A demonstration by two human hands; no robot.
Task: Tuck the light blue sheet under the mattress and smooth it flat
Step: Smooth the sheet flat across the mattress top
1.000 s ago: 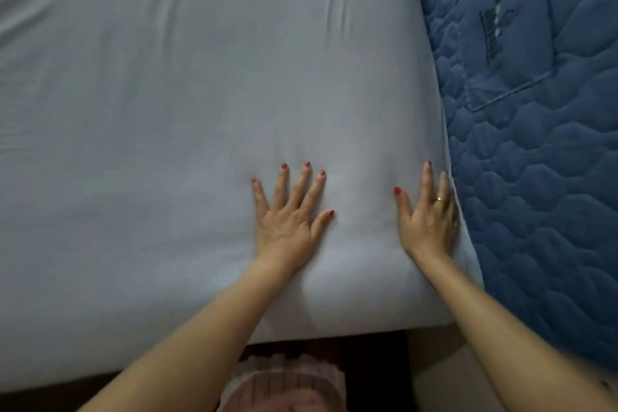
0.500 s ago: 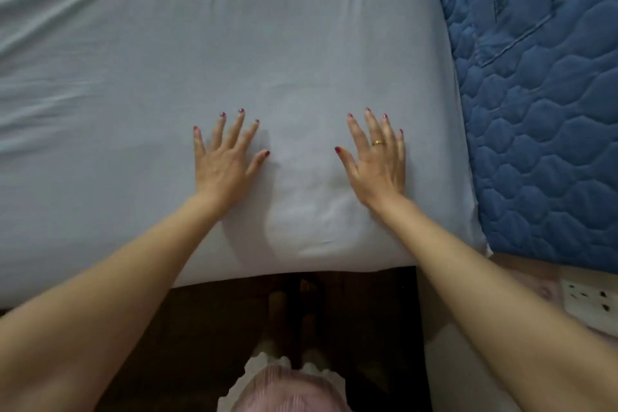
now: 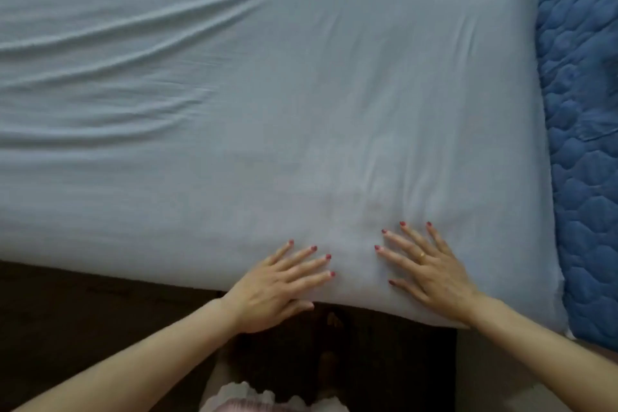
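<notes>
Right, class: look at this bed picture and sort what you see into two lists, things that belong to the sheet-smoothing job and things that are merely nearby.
Part of the job:
light blue sheet, creased at its left side
left hand, flat at the near edge
right hand, flat on the sheet

Merely nearby:
dark blue quilted mattress, to the right
gold ring on the right hand
dark floor

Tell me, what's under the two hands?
The left hand and right hand lie flat on the light blue sheet, near its front edge. What lies beneath the sheet there is covered; a blue quilted mattress shows only beside it.
</notes>
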